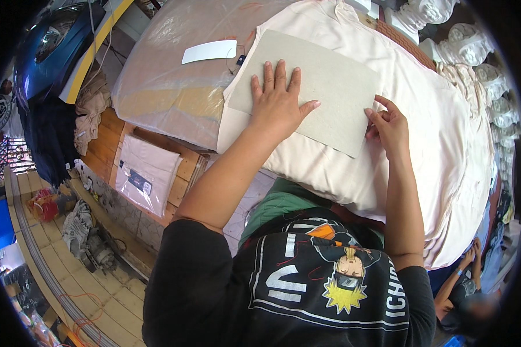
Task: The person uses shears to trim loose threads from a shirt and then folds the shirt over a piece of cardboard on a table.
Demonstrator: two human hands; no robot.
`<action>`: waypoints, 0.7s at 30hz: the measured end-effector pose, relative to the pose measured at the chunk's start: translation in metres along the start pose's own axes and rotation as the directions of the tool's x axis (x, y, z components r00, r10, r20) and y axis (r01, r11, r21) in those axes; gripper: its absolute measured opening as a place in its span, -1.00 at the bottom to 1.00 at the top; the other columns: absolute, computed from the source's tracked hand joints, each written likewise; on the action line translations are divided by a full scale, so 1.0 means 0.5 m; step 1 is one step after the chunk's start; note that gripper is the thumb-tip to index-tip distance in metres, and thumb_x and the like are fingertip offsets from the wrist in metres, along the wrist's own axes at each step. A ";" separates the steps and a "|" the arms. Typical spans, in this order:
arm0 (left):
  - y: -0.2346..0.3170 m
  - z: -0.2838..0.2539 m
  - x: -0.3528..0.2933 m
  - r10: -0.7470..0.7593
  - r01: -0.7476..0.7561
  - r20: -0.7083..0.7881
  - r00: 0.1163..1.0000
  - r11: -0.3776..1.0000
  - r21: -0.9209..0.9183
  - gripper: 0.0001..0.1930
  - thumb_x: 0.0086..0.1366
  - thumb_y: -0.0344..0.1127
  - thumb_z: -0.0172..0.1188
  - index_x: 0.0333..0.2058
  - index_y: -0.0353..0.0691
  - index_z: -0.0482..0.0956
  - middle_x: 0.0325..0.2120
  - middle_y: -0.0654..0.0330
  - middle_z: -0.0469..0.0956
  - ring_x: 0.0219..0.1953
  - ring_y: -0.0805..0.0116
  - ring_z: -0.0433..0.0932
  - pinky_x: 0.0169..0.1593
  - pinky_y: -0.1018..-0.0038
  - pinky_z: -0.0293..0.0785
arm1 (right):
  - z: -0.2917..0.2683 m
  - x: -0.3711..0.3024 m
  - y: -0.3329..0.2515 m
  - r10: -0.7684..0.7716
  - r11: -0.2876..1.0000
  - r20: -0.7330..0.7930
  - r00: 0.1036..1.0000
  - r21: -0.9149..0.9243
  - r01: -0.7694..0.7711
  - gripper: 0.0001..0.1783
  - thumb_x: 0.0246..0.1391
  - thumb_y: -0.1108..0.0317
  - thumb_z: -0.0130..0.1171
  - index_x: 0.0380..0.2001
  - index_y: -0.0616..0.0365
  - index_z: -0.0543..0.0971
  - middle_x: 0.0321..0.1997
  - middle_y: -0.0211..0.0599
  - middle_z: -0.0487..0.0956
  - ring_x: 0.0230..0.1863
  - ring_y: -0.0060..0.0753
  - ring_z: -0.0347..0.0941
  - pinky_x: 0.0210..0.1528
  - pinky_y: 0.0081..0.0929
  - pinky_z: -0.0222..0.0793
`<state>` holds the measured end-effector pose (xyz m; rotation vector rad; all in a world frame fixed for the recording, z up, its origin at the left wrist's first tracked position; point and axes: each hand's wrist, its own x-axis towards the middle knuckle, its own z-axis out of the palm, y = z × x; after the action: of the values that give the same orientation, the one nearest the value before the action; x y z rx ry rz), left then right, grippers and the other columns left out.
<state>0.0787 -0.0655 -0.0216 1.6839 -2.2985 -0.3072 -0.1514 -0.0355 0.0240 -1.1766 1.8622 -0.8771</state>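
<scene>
My left hand (278, 104) lies flat with spread fingers on a grey cardboard sheet (330, 75). The sheet rests slightly askew on a pale cream garment (434, 110) spread over the work surface. At the sheet's right edge is my right hand (389, 124), its index finger stretched out and the other fingers bent. Nothing shows in its grasp; whether the fingertips touch the cardboard or the cloth is hard to make out. Left of the sheet, a white card strip (209, 52) and a small dark tag (241, 59) lie on a plastic-covered surface (168, 81).
A folded pale garment in clear plastic (147, 173) sits on a wooden surface (182, 188) at left. Stacked white bundles (469, 46) line the far right. Another person (466, 283) is at lower right. A motor (98, 251) stands at lower left.
</scene>
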 end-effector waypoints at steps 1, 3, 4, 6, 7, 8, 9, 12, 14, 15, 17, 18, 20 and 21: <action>0.001 0.000 0.001 0.000 0.000 -0.002 1.000 1.000 0.001 -0.20 0.25 0.27 -0.16 0.26 -0.23 0.03 0.28 -0.16 -0.13 0.35 -0.13 -0.31 0.29 -0.06 -0.36 | -0.001 0.001 -0.002 0.000 1.000 -0.002 1.000 0.006 0.000 -0.50 0.00 0.40 0.21 0.04 0.29 0.40 -0.61 -0.42 0.49 -0.75 -0.62 0.36 -0.73 -0.69 0.13; 0.002 -0.001 0.001 0.004 -0.004 -0.005 1.000 1.000 -0.004 -0.20 0.25 0.27 -0.17 0.26 -0.24 0.03 0.28 -0.17 -0.13 0.34 -0.13 -0.31 0.29 -0.06 -0.36 | -0.005 0.002 -0.003 0.002 1.000 -0.006 1.000 0.013 -0.002 -0.49 0.00 0.40 0.21 0.04 0.29 0.40 -0.61 -0.42 0.48 -0.75 -0.63 0.35 -0.73 -0.70 0.15; 0.003 -0.003 0.002 0.007 -0.007 -0.005 1.000 1.000 -0.008 -0.20 0.25 0.27 -0.17 0.26 -0.24 0.04 0.28 -0.17 -0.13 0.34 -0.13 -0.31 0.29 -0.06 -0.37 | -0.009 0.004 -0.001 0.005 1.000 -0.010 1.000 0.014 -0.005 -0.49 0.00 0.40 0.21 0.04 0.29 0.40 -0.61 -0.42 0.48 -0.76 -0.63 0.35 -0.73 -0.70 0.16; 0.004 -0.004 0.002 0.010 -0.010 -0.005 1.000 1.000 -0.011 -0.20 0.25 0.27 -0.18 0.26 -0.24 0.04 0.28 -0.17 -0.13 0.35 -0.13 -0.32 0.29 -0.06 -0.37 | -0.011 0.005 0.000 0.008 1.000 -0.008 1.000 0.022 -0.008 -0.49 -0.01 0.40 0.21 0.05 0.30 0.40 -0.62 -0.43 0.48 -0.76 -0.64 0.34 -0.74 -0.70 0.17; 0.003 -0.003 0.002 0.009 -0.009 -0.004 1.000 1.000 -0.010 -0.20 0.25 0.27 -0.18 0.26 -0.24 0.04 0.28 -0.17 -0.13 0.35 -0.13 -0.32 0.29 -0.06 -0.37 | -0.010 0.005 0.000 0.008 1.000 -0.005 1.000 0.028 -0.008 -0.49 -0.01 0.40 0.21 0.05 0.30 0.40 -0.62 -0.43 0.48 -0.76 -0.64 0.34 -0.74 -0.70 0.17; 0.004 -0.002 0.002 0.008 -0.008 -0.003 1.000 1.000 -0.009 -0.20 0.25 0.28 -0.18 0.26 -0.23 0.04 0.28 -0.17 -0.13 0.35 -0.13 -0.32 0.29 -0.06 -0.37 | -0.010 0.005 0.001 0.008 0.999 0.000 1.000 0.034 -0.008 -0.49 -0.01 0.41 0.21 0.05 0.30 0.40 -0.62 -0.43 0.48 -0.76 -0.65 0.34 -0.74 -0.71 0.17; 0.003 0.003 0.003 0.006 -0.006 -0.007 1.000 1.000 -0.004 -0.20 0.25 0.28 -0.18 0.26 -0.23 0.04 0.28 -0.16 -0.13 0.35 -0.12 -0.32 0.29 -0.05 -0.38 | -0.009 0.005 0.002 0.005 1.000 -0.001 1.000 0.030 -0.005 -0.49 -0.01 0.41 0.21 0.04 0.30 0.40 -0.62 -0.43 0.48 -0.76 -0.65 0.34 -0.74 -0.71 0.17; 0.000 0.011 0.005 0.001 -0.001 -0.010 1.000 1.000 0.005 -0.20 0.25 0.28 -0.18 0.26 -0.23 0.04 0.28 -0.16 -0.13 0.35 -0.12 -0.31 0.29 -0.05 -0.38 | -0.005 0.008 0.007 0.000 1.000 -0.001 1.000 0.026 0.000 -0.49 -0.01 0.41 0.21 0.04 0.29 0.40 -0.62 -0.43 0.48 -0.76 -0.65 0.34 -0.74 -0.71 0.16; -0.001 0.007 0.005 -0.003 0.003 -0.001 1.000 1.000 0.003 -0.19 0.24 0.28 -0.18 0.26 -0.22 0.04 0.29 -0.15 -0.13 0.35 -0.12 -0.32 0.30 -0.04 -0.39 | -0.004 0.009 0.009 0.003 1.000 0.003 1.000 0.030 -0.003 -0.50 -0.01 0.41 0.21 0.04 0.29 0.40 -0.62 -0.43 0.47 -0.76 -0.65 0.34 -0.74 -0.71 0.16; -0.001 0.007 0.004 -0.004 0.004 0.000 1.000 1.000 0.004 -0.19 0.25 0.29 -0.19 0.26 -0.22 0.04 0.29 -0.15 -0.14 0.35 -0.12 -0.32 0.30 -0.04 -0.39 | -0.004 0.008 0.008 0.008 1.000 0.004 1.000 0.026 -0.008 -0.50 -0.01 0.41 0.21 0.04 0.29 0.40 -0.62 -0.43 0.48 -0.76 -0.65 0.34 -0.74 -0.71 0.16; -0.002 0.007 0.004 -0.005 0.005 0.000 1.000 1.000 0.006 -0.19 0.25 0.29 -0.19 0.26 -0.22 0.04 0.29 -0.15 -0.14 0.35 -0.12 -0.32 0.30 -0.04 -0.40 | -0.004 0.007 0.005 0.016 1.000 0.007 1.000 0.017 -0.016 -0.50 -0.01 0.41 0.22 0.04 0.29 0.41 -0.63 -0.43 0.48 -0.76 -0.65 0.34 -0.74 -0.71 0.16; -0.002 0.006 0.004 -0.006 0.005 0.003 1.000 1.000 0.005 -0.19 0.25 0.29 -0.19 0.26 -0.22 0.04 0.29 -0.15 -0.15 0.35 -0.12 -0.32 0.30 -0.04 -0.39 | -0.004 0.008 0.005 0.014 1.000 0.008 1.000 0.016 -0.014 -0.50 -0.01 0.41 0.22 0.04 0.29 0.41 -0.63 -0.43 0.48 -0.76 -0.65 0.34 -0.74 -0.70 0.16; -0.001 0.003 0.003 -0.007 0.007 0.008 1.000 1.000 0.003 -0.19 0.25 0.29 -0.19 0.26 -0.22 0.04 0.29 -0.15 -0.15 0.35 -0.11 -0.32 0.30 -0.05 -0.39 | -0.004 0.009 0.007 0.011 1.000 0.010 1.000 0.012 -0.011 -0.50 -0.01 0.40 0.22 0.03 0.28 0.41 -0.63 -0.42 0.48 -0.76 -0.64 0.34 -0.74 -0.70 0.16; -0.001 0.005 0.004 -0.005 0.005 0.008 1.000 1.000 0.010 -0.19 0.25 0.29 -0.19 0.26 -0.22 0.04 0.29 -0.15 -0.15 0.35 -0.12 -0.31 0.29 -0.05 -0.39 | -0.004 0.008 0.006 0.011 1.000 0.006 1.000 0.006 -0.011 -0.50 -0.01 0.41 0.22 0.03 0.28 0.41 -0.63 -0.42 0.48 -0.76 -0.64 0.34 -0.74 -0.70 0.15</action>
<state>0.0778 -0.0675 -0.0240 1.6969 -2.3053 -0.3043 -0.1557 -0.0379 0.0215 -1.1633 1.8587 -0.8718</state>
